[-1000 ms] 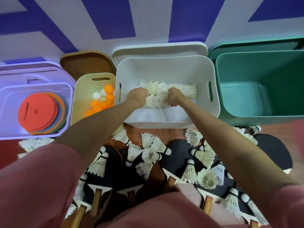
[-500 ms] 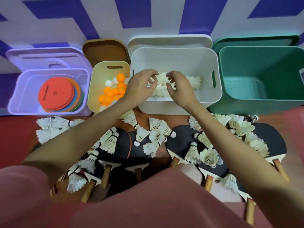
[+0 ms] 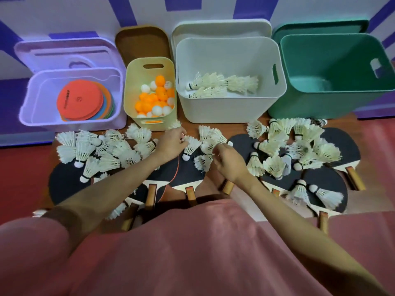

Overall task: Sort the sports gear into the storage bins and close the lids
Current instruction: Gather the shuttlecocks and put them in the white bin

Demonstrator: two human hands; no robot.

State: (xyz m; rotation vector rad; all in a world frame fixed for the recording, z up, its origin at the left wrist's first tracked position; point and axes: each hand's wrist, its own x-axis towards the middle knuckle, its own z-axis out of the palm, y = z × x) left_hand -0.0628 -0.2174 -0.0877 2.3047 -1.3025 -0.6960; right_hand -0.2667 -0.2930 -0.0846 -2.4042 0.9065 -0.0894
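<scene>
- Your left hand (image 3: 171,143) pinches the feathers of a shuttlecock (image 3: 190,146) in the middle of the heap; its cork end points back toward you, so it can be lifted without crushing the skirt.
- Your right hand (image 3: 229,161), just beside the left, has its fingers curled into the feathers of a neighbouring clump of shuttlecocks (image 3: 208,142); how many that grip holds cannot be told.
- The white bin (image 3: 230,110) stands straight ahead of both hands, open, with its lid (image 3: 220,28) propped behind it. Nested shuttlecock stacks (image 3: 222,84) lie on its bottom, which is likely why you gather them in handfuls: stacked, they take less room.
- Ahead and to the left of your left hand sits the small yellow bin (image 3: 149,63) of orange and white balls (image 3: 157,97); further left, the lilac bin (image 3: 70,122) holds flat coloured discs (image 3: 82,100).
- Ahead and to the right of your right hand the green bin (image 3: 320,103) looks empty, probably kept for the paddles (image 3: 183,176) that lie under both hands beneath the loose shuttlecocks.
- Many shuttlecocks lie spread out to either side of your hands, and all four lids are off, so the sorting looks well short of halfway.
- Lift gently: feathers snag on neighbours and could drag extras off the pile.
</scene>
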